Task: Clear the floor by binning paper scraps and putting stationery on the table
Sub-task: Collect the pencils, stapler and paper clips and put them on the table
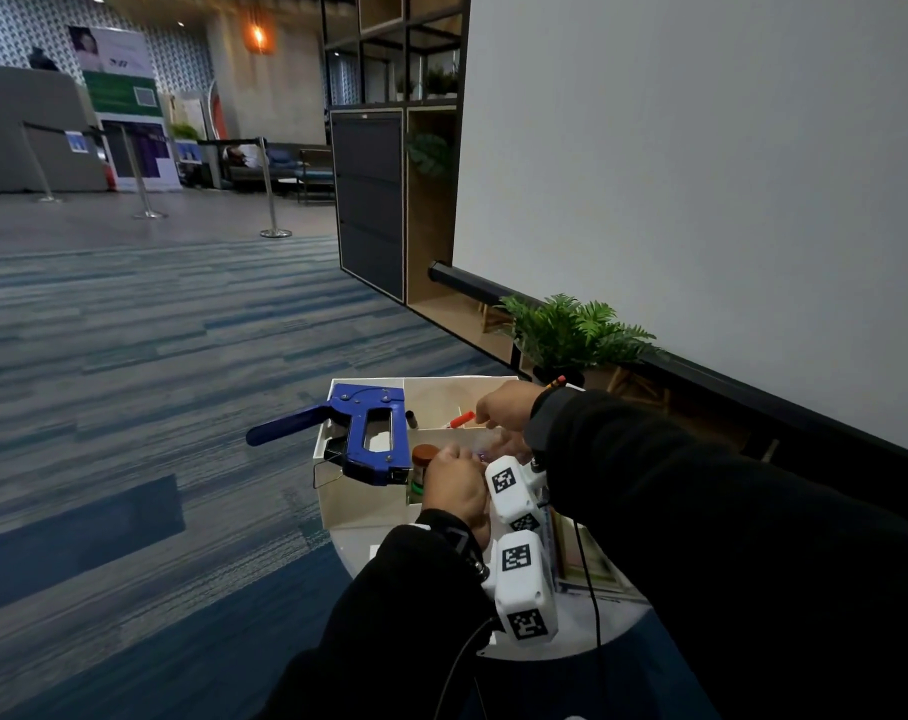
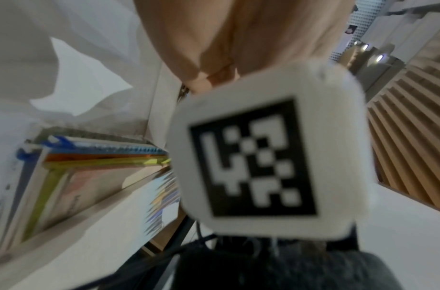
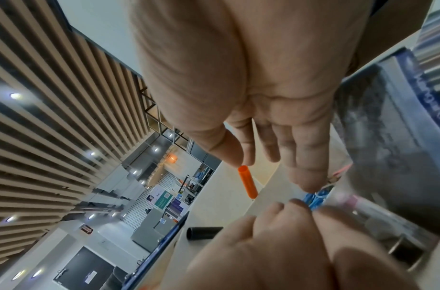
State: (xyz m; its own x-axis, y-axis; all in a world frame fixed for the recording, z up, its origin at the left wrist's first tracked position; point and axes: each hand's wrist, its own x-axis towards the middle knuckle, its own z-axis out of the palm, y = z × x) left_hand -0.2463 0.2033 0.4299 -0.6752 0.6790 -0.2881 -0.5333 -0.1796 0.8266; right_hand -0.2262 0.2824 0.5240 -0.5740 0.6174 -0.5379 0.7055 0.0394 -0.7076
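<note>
Your right hand [image 1: 504,407], fingers relaxed, hovers beside the orange-capped marker [image 1: 461,419]; your left hand [image 1: 454,483], grip unclear, could topple the brown-lidded jar [image 1: 424,459] under it.

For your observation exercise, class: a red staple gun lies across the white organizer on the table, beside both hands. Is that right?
Not quite. The staple gun is blue, not red, as the head view shows. It does lie across the white organizer, beside the left hand and right hand.
</note>
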